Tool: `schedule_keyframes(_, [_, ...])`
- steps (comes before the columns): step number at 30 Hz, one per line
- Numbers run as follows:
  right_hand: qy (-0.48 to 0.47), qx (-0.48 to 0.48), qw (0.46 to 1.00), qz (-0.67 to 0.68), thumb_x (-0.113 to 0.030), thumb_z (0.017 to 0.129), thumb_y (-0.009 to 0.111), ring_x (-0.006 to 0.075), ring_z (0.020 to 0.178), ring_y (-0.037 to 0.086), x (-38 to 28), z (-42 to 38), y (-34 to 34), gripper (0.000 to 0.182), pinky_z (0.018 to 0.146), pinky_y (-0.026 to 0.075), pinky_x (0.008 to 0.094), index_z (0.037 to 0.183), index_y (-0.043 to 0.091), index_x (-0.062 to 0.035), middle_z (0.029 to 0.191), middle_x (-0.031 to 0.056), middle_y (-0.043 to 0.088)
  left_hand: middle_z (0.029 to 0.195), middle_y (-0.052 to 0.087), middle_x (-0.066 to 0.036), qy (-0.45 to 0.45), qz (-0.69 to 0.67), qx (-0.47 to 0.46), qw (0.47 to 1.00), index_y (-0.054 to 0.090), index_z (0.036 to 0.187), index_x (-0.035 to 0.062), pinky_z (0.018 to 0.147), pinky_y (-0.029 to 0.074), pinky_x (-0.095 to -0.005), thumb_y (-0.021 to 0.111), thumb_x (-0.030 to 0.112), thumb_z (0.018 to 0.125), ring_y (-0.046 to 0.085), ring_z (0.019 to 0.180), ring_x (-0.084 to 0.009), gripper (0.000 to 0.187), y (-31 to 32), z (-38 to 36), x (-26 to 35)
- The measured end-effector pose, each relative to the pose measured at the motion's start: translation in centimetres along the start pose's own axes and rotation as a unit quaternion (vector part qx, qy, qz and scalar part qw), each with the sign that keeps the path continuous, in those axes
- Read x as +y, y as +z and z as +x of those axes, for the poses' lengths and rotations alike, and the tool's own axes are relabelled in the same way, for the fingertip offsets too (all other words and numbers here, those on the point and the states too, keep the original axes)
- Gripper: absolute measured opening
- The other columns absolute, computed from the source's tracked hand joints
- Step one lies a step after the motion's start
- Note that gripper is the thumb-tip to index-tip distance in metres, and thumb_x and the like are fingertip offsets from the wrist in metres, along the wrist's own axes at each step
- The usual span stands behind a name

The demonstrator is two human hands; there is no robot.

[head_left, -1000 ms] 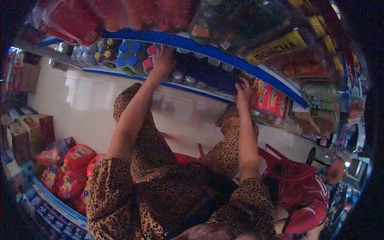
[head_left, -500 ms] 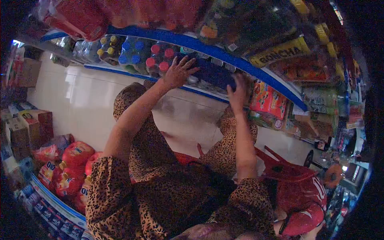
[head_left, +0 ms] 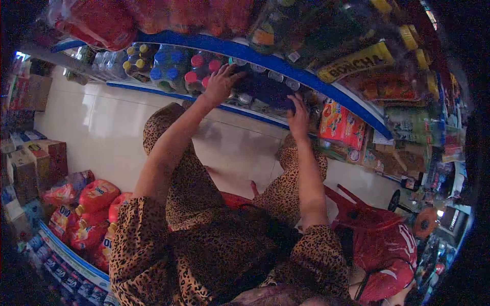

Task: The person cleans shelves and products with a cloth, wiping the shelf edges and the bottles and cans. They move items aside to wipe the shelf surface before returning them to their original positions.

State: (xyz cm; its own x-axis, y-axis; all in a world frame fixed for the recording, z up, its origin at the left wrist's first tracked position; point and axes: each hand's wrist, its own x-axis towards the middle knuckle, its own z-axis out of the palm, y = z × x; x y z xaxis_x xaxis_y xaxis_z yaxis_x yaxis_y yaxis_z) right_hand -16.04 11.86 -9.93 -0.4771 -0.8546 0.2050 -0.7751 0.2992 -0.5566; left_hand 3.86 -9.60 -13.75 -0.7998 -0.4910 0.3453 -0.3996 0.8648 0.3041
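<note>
On the lower shelf sits a dark blue pack (head_left: 268, 91), its exact kind too dark to make out. My left hand (head_left: 220, 86) is at the pack's left end, fingers stretched out beside the red-capped bottles (head_left: 197, 61). At the right end is my right hand (head_left: 299, 116), with its fingers extended upward along the pack's edge. Silver-topped cans (head_left: 292, 83) show behind the pack, under the upper shelf's blue edge. Whether either palm presses on the pack is hidden.
Blue-capped bottles (head_left: 164, 74) and yellow-capped bottles (head_left: 136, 57) stand farther left. Above is the blue shelf edge (head_left: 204, 42). Orange-red packets (head_left: 341, 126) lie to the right. Red detergent bottles (head_left: 97, 196) are at lower left; a red chair (head_left: 357, 217) and red garment (head_left: 385, 250) at right.
My left hand has shifted slightly left and down, its fingers less spread. My right hand has moved a little left and lower, its fingers closer together. More can tops show behind the pack.
</note>
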Motion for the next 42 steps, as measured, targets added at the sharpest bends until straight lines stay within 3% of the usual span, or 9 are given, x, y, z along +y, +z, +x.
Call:
schedule_keyframes(15, [0.153, 0.079, 0.984, 0.053, -0.03, 0.082, 0.055, 0.0268, 0.101, 0.052, 1.9, 0.0, -0.7, 0.04, 0.089, 0.036, 0.0326, 0.112, 0.055, -0.0035, 0.111, 0.0138, 0.056, 0.097, 0.061, -0.017, -0.199, -0.343, -0.057, 0.916, 0.061, 0.1, 0.0045, 0.078, 0.043, -0.0389, 0.063, 0.029, 0.074, 0.058, 0.091, -0.0308, 0.036, -6.7, 2.0, -0.9])
schedule_keyframes(23, [0.234, 0.06, 0.965, 0.102, -0.045, 0.079, 0.055, 0.0304, 0.111, 0.043, 4.5, 0.5, -0.3, 0.053, 0.094, 0.031, 0.0377, 0.113, 0.054, -0.0033, 0.117, 0.0183, 0.049, 0.101, 0.061, -0.014, -0.159, -0.389, 0.002, 0.908, 0.059, 0.104, 0.0021, 0.084, 0.042, -0.0334, 0.061, 0.029, 0.078, 0.057, 0.093, -0.0234, 0.038, -4.8, 1.6, -2.5])
schedule_keyframes(26, [0.158, 0.049, 0.952, 0.258, -0.04, 0.08, 0.056, 0.0287, 0.111, 0.043, 4.2, 1.0, -0.8, 0.049, 0.094, 0.032, 0.0361, 0.11, 0.055, -0.0015, 0.117, 0.017, 0.049, 0.107, 0.059, -0.011, -0.167, -0.418, 0.004, 0.893, 0.055, 0.11, 0.0033, 0.087, 0.039, -0.0322, 0.057, 0.028, 0.081, 0.054, 0.098, -0.0212, 0.038, -5.8, 1.8, -1.8])
schedule_keyframes(29, [0.316, 0.103, 0.911, 0.244, -0.034, 0.081, 0.055, 0.0253, 0.109, 0.044, 2.2, 1.2, -1.5, 0.046, 0.094, 0.033, 0.0337, 0.112, 0.053, 0.0007, 0.117, 0.015, 0.05, 0.115, 0.054, -0.011, -0.15, -0.471, 0.011, 0.869, 0.053, 0.114, 0.0046, 0.093, 0.035, -0.0327, 0.056, 0.023, 0.081, 0.048, 0.107, -0.0225, 0.038, -6.5, 2.3, -1.0])
schedule_keyframes(32, [-0.013, 0.127, 0.991, -0.037, -0.031, 0.082, 0.054, 0.0236, 0.107, 0.046, 3.8, -0.2, -1.4, 0.046, 0.093, 0.033, 0.0326, 0.114, 0.051, 0.002, 0.116, 0.0147, 0.052, 0.121, 0.049, -0.011, -0.082, -0.381, -0.012, 0.921, 0.051, 0.116, 0.0061, 0.098, 0.029, -0.035, 0.058, 0.015, 0.074, 0.042, 0.114, -0.0267, 0.043, -5.7, 2.5, -1.6])
schedule_keyframes(36, [0.123, 0.13, 0.954, 0.24, -0.009, 0.077, 0.051, 0.0293, 0.11, 0.045, 3.4, 0.2, -1.4, 0.042, 0.097, 0.03, 0.0352, 0.118, 0.047, 0.0015, 0.118, 0.0178, 0.049, 0.125, 0.045, -0.011, 0.104, -0.284, 0.023, 0.953, 0.049, 0.117, 0.0078, 0.101, 0.026, -0.038, 0.06, 0.006, 0.065, 0.036, 0.119, -0.0311, 0.053, 1.2, 2.4, -6.9])
schedule_keyframes(38, [0.097, 0.111, 0.978, 0.148, 0.006, 0.07, 0.047, 0.0333, 0.113, 0.042, 3.8, 0.1, -1.6, 0.048, 0.099, 0.028, 0.037, 0.118, 0.047, 0.0008, 0.119, 0.0192, 0.048, 0.125, 0.045, -0.011, 0.143, -0.171, 0.041, 0.974, 0.047, 0.118, 0.0074, 0.101, 0.026, -0.0381, 0.06, 0.002, 0.064, 0.036, 0.119, -0.0304, 0.055, 0.2, 1.7, -6.5])
schedule_keyframes(40, [0.064, 0.08, 0.995, -0.01, 0.011, 0.068, 0.045, 0.0336, 0.114, 0.042, 3.0, -0.4, -2.5, 0.051, 0.1, 0.028, 0.0371, 0.118, 0.047, 0.0006, 0.119, 0.0187, 0.048, 0.126, 0.043, -0.01, 0.033, -0.326, 0.0, 0.945, 0.044, 0.12, 0.0056, 0.103, 0.023, -0.0375, 0.057, 0.003, 0.069, 0.034, 0.12, -0.0282, 0.053, -3.3, 1.6, -4.4])
schedule_keyframes(42, [0.079, 0.08, 0.993, 0.04, 0.012, 0.069, 0.044, 0.0314, 0.114, 0.042, 3.6, -0.4, -2.4, 0.05, 0.1, 0.028, 0.0362, 0.118, 0.047, 0.0009, 0.119, 0.0171, 0.049, 0.129, 0.039, -0.009, -0.196, -0.706, -0.087, 0.675, 0.038, 0.124, 0.003, 0.105, 0.018, -0.0366, 0.052, 0.007, 0.077, 0.03, 0.123, -0.0255, 0.049, -5.0, 2.2, -2.9])
